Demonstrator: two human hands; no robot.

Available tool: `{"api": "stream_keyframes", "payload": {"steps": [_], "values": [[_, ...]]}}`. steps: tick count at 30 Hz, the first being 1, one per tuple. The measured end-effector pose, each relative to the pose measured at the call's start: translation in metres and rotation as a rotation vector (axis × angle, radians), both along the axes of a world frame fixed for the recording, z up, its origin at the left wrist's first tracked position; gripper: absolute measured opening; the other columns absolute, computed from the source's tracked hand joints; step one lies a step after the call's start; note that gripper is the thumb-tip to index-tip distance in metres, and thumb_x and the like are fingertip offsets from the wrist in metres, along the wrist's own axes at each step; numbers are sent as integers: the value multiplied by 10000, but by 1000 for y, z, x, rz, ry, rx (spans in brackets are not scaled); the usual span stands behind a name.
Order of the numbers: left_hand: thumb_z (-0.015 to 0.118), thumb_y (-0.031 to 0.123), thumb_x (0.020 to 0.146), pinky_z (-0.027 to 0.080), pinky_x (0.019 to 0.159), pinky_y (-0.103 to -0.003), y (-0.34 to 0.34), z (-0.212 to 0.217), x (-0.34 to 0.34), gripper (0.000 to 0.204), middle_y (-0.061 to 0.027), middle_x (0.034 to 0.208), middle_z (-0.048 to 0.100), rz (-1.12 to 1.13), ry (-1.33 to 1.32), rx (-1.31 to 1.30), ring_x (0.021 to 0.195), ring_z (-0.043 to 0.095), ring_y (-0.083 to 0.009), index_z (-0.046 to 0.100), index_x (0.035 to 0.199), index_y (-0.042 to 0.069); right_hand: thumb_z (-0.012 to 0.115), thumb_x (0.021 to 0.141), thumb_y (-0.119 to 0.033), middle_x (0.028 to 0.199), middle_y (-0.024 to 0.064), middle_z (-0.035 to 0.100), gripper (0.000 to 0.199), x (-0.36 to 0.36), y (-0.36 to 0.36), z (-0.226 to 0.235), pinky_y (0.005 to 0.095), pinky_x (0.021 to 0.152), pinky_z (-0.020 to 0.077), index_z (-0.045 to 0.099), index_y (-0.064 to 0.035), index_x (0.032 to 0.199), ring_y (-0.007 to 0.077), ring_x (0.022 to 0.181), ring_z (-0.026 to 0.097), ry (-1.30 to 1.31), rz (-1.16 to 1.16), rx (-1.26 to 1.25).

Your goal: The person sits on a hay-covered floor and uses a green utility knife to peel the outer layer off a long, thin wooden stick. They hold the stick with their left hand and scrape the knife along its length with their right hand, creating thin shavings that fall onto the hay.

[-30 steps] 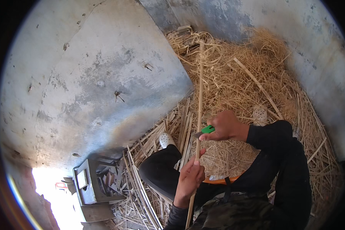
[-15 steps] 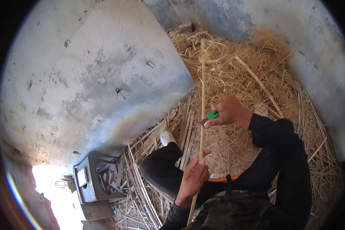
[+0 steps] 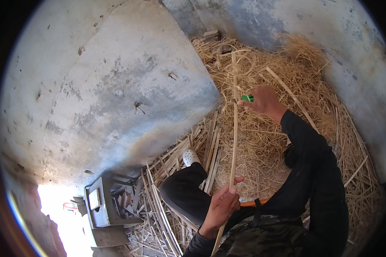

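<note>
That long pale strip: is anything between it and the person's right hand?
Only the green-handled tool in the right hand, held at the upper part of the long pale strip; whether a fingertip also touches is too small to tell. Lower down, the left hand grips the strip, nothing visible between.

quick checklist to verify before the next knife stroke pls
1. Left hand gripping the strip: ok, closed around its lower part.
2. Right hand gripping the knife: ok, fingers wrapped around the green handle.
3. Left hand away from the knife: ok, well down the strip from it.
4. Blade contact with the strip: cannot tell, too small and blurred.
5. Gloves on: not ok, both hands are bare.
6. Strip's far end free of the shavings: cannot tell, it shows against the pile and contact is unclear.
</note>
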State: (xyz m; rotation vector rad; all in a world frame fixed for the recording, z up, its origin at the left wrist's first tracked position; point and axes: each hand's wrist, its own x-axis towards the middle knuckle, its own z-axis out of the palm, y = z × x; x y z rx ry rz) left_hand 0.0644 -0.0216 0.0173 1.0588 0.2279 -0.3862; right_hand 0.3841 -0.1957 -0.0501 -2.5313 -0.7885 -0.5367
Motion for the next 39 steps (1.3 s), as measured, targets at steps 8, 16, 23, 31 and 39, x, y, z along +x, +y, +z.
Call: {"api": "stream_keyframes", "payload": {"steps": [8, 16, 23, 31, 39], "values": [[439, 226, 1027, 282, 521, -216, -11, 6, -14, 457, 71, 605, 278, -78, 93, 0, 515, 283, -46, 355, 1386, -44, 364, 823, -825, 423, -30, 291, 774, 65, -52, -12, 327, 333, 227, 402, -144, 457, 128, 353, 336, -22, -202, 3], [411, 223, 1034, 297, 500, -219, 9, -7, -2, 449, 59, 573, 318, 47, 31, 37, 482, 299, -44, 367, 1400, -34, 373, 836, -809, 416, -30, 294, 774, -21, -12, 25, 321, 346, 233, 414, -145, 442, 112, 346, 278, 493, -24, 168], [413, 229, 1039, 278, 484, -194, 9, -1, 8, 450, 73, 587, 321, 32, 2, 94, 494, 306, -28, 366, 1414, -15, 487, 768, -815, 370, 20, 402, 765, -130, 13, 17, 346, 343, 321, 583, -107, 492, 170, 320, 403, 51, 380, 35], [440, 196, 1027, 265, 501, -195, 4, 6, 7, 451, 82, 620, 329, 51, -26, 295, 524, 304, -21, 383, 1397, -56, 438, 772, -839, 366, 1, 363, 791, -124, 10, 21, 336, 331, 317, 571, -106, 504, 164, 323, 415, 98, 380, -33], [433, 181, 1027, 258, 523, -177, 9, 4, -4, 434, 97, 668, 384, 52, -61, 457, 576, 331, -4, 396, 1423, 6, 395, 764, -865, 370, 30, 370, 845, -81, 8, 25, 343, 357, 338, 541, -86, 470, 184, 338, 439, 239, 218, 19]]}}
